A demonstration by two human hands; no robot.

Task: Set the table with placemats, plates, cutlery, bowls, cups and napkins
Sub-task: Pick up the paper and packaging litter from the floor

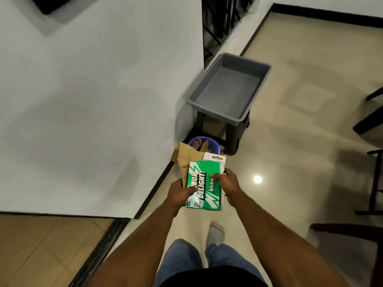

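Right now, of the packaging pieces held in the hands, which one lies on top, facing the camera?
The green box printed "BOX DELIGHT!" lies on top, gripped by the left hand and right hand. The brown paper bag and white card only stick out behind it.

The person has bare forearms, blue jeans (182, 257), a black top (207, 281) and a grey sock (216, 233).

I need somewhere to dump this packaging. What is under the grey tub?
A dark stool carries the grey tub. Beside its legs stands a purple bin holding scraps; brown paper covers part of it.
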